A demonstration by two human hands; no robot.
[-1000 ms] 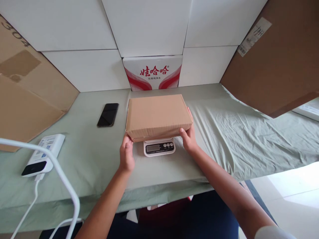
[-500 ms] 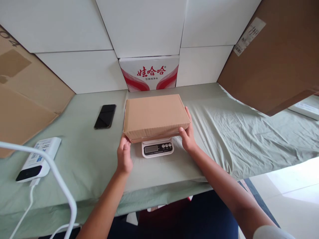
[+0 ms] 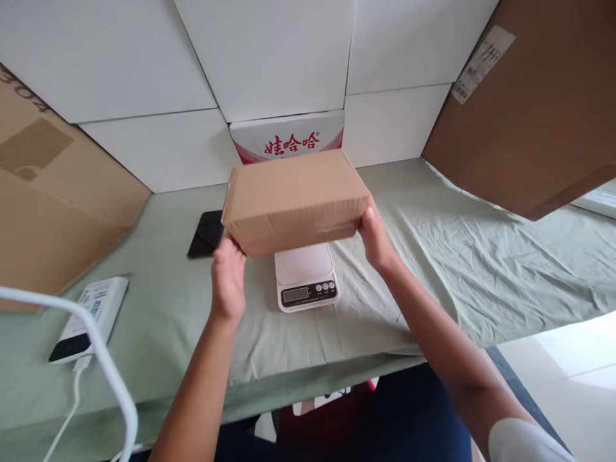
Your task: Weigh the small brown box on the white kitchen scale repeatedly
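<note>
A closed brown cardboard box [image 3: 296, 192] is held up in the air, tilted slightly, between my two hands. My left hand [image 3: 228, 276] grips its near left corner, with the fingers partly hidden beneath it. At the near right corner my right hand [image 3: 374, 234] is closed on the box, thumb on the side. Below the box, a white digital kitchen scale [image 3: 308, 279] lies on the green cloth; the box hides the rear of its platform. Its dark panel has a display and three round buttons.
A black phone [image 3: 206, 234] lies behind my left hand. Further left is a white power bank [image 3: 91, 321] with a white cable [image 3: 108, 362]. A white-and-red carton [image 3: 289, 131] stands at the back wall. Large cardboard panels [image 3: 524, 109] flank the cloth-covered table [image 3: 433, 269].
Both hands have raised the cardboard box upward, away from the scale, and more of the scale's platform shows. The view has shifted slightly.
</note>
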